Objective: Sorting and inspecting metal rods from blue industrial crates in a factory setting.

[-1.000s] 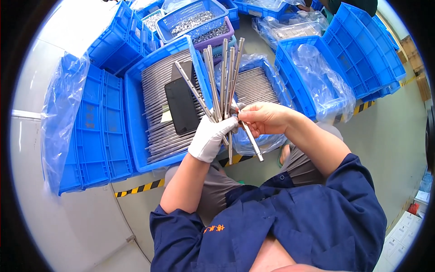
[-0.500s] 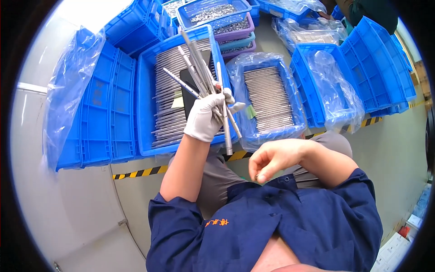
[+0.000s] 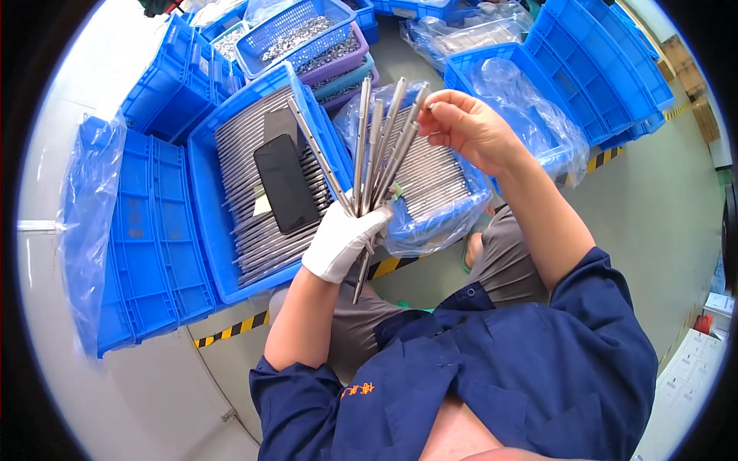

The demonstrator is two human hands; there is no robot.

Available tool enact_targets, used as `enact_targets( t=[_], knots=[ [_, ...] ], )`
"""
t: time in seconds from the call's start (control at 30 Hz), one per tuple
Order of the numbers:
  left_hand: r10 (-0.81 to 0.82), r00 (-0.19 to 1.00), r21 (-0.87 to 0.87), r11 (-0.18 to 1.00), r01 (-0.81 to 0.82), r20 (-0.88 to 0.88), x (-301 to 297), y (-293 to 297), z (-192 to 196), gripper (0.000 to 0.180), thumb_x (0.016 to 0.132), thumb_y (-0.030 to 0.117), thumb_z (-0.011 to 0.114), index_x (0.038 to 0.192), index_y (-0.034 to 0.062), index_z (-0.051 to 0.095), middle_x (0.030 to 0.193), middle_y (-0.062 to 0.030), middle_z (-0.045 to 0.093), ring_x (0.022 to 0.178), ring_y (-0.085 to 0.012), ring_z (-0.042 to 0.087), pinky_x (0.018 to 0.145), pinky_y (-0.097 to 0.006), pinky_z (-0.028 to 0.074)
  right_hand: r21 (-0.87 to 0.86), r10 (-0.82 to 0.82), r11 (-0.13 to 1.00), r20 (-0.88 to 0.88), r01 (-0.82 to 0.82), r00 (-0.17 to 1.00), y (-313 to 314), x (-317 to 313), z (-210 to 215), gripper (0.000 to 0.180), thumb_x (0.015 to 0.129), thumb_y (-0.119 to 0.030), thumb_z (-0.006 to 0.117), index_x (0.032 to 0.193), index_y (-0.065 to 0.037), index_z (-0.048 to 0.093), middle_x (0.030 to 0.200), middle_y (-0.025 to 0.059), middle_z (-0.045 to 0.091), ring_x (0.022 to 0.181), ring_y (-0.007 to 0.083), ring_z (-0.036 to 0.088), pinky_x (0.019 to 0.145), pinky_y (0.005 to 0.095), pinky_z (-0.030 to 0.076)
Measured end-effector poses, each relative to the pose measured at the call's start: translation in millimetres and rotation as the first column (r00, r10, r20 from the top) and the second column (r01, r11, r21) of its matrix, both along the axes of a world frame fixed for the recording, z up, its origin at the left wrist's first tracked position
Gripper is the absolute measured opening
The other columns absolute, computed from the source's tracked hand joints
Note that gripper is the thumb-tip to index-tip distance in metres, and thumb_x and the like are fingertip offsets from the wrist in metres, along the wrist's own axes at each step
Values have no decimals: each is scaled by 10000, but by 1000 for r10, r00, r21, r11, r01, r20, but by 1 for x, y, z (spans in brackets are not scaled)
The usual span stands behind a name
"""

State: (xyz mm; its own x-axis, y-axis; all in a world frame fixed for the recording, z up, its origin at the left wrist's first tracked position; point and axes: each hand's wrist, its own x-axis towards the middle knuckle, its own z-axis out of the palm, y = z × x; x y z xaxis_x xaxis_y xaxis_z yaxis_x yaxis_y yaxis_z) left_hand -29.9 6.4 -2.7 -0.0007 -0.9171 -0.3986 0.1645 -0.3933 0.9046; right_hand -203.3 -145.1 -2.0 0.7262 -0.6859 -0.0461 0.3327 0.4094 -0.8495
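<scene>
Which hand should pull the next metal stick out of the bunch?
Probably the right hand: it is bare and its fingertips already touch the tip of one metal rod. The gloved left hand is busy gripping the bunch.

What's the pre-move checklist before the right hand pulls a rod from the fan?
1. Left hand grips the rods at their lower ends, fanned upward: ok.
2. Right hand on a rod tip: fingertips pinch the top of the rightmost rod: ok.
3. Rods apart enough to take one alone: they spread at the tips but bunch tightly at the glove: cannot tell.
4. Loose rod: one hangs below the left hand, pointing down: not ok.
5. Lined bin under the fan holds a flat rod layer, with bare lining at its near edge: ok.
6. Phone lies on the rods in the left bin, away from both hands: ok.
</scene>
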Motion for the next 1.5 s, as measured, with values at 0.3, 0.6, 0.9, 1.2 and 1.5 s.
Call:
enact_targets(
  t=[0.3,0.6,0.9,1.2,1.5],
  knots=[
    [75,956,-75,996,-56,283,-6,-1,-1,212,706,93,603,896,15,549,633,4,511,528,-59,457,478,-195,363,2,39,999,-97,-39,994,16,3,10,201,749,-185,638,876,-46,565,802,24,587,705,87,557,661,221,462],
    [92,994,34,995,-94,54,-9,3,0,176,732,130,613,849,41,516,632,-7,507,550,-77,477,514,-201,382,-105,114,983,-293,-151,949,6,-4,11,174,733,-112,640,868,-31,567,775,43,597,687,102,571,634,215,470],
    [99,982,-60,994,-91,162,-7,1,-2,196,692,101,630,850,21,546,673,6,529,597,-58,466,531,-208,390,-336,12,929,-392,-155,920,10,-5,18,198,715,-119,661,869,-15,594,765,42,602,704,102,553,670,227,452],
    [104,995,2,995,-104,-8,-5,3,-3,193,702,105,638,850,34,537,699,3,526,618,-68,487,552,-207,399,-196,63,975,-206,-105,976,15,2,13,228,711,-158,673,879,-25,594,782,41,597,688,89,547,653,221,454],
    [153,987,-83,984,-156,-49,-5,1,-2,210,719,121,632,887,25,549,718,-8,543,632,-76,499,569,-212,401,-205,87,966,-302,-154,949,57,26,-8,188,709,-71,652,876,-12,589,765,35,594,717,87,538,686,233,442]
  ],
)
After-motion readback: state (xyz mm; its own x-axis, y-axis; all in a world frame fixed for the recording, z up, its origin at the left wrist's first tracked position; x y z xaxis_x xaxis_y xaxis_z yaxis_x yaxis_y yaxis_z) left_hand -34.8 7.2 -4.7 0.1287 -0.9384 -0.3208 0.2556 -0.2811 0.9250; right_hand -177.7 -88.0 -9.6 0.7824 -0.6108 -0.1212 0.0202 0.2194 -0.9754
